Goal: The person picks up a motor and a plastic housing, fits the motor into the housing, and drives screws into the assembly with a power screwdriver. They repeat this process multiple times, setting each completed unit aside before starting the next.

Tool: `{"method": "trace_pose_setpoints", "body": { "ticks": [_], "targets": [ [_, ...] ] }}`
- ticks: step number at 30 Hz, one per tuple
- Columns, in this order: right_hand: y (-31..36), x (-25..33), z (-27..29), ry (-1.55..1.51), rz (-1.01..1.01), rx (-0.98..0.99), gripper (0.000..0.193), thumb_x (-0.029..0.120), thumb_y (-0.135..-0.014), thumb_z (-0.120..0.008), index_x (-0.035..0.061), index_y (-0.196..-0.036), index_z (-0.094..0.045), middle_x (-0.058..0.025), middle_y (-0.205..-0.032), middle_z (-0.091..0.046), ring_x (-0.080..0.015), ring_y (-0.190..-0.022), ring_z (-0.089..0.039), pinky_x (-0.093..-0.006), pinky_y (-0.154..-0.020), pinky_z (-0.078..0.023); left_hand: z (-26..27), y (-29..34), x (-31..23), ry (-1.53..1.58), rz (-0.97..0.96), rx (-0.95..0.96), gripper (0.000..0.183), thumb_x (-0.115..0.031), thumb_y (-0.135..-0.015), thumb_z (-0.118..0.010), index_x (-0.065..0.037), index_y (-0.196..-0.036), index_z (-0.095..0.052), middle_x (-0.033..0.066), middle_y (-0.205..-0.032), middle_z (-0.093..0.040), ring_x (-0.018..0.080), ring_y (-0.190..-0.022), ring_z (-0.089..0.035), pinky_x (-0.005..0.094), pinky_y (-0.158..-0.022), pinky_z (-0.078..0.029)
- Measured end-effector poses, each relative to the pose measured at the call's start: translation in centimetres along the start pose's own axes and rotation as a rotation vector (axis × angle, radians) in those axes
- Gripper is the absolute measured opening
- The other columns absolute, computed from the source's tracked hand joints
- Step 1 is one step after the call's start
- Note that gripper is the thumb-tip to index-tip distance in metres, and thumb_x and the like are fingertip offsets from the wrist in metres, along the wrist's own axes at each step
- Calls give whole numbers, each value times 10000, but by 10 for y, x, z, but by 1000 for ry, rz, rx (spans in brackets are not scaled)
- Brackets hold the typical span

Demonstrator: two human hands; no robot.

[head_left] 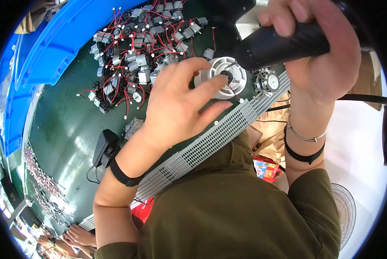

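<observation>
My right hand (318,47) is wrapped around a black power screwdriver (284,45) that slants down to the left. Its bit end meets a white round plastic housing (241,80) near the middle. In the housing's centre sits a small dark part (226,77) with a thin red wire hanging from it to a white connector. My left hand (180,99) holds the housing from the left, index fingertip on the dark part and thumb stretched along the near side. Right of the housing stands a round metal piece (269,82) with small screws clustered around it.
A heap of small motors (137,56) with red wires covers the green tabletop (68,129) beyond my left hand. Blue bins (64,39) line the left. A perforated grey strip (193,149) edges the table. Another person's hands (79,235) are at lower left; a fan (343,211) stands right.
</observation>
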State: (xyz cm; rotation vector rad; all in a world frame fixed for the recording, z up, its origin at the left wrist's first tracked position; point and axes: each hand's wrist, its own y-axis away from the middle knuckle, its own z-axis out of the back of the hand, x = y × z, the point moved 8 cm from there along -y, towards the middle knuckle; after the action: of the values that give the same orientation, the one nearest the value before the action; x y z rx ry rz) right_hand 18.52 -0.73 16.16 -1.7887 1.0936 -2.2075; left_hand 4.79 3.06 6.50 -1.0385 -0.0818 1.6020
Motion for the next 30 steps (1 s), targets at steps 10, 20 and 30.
{"method": "trace_pose_setpoints", "body": {
  "ticks": [10,20,30],
  "targets": [
    [4,-6,-11,-6,-57,-21,246,104,-868,-586,-91,-994,-504,-123,-843,-502,-198,-658,-555,-307,-655,-464,-6,-1,-3,-91,-69,-125,356,-206,-596,-822,-78,-899,-687,120,-1045,-610,272,-795,-577,366,-669,-461],
    [-13,18,1,-377,43,-82,130,89,-892,-533,-32,-846,-524,-126,-748,-563,-211,-652,-551,-334,-656,-472,2,5,-6,-28,47,-262,506,-181,-603,-792,-47,-1025,-545,160,-1064,-555,352,-949,-554,427,-821,-463],
    [28,51,-41,492,405,-273,196,-1,-815,-635,-12,-1000,-571,-105,-923,-603,-257,-774,-584,-355,-715,-478,229,163,111,-564,776,-72,576,-209,-716,-756,-20,-1197,-502,196,-1108,-603,320,-1011,-607,367,-874,-477]
  ]
}}
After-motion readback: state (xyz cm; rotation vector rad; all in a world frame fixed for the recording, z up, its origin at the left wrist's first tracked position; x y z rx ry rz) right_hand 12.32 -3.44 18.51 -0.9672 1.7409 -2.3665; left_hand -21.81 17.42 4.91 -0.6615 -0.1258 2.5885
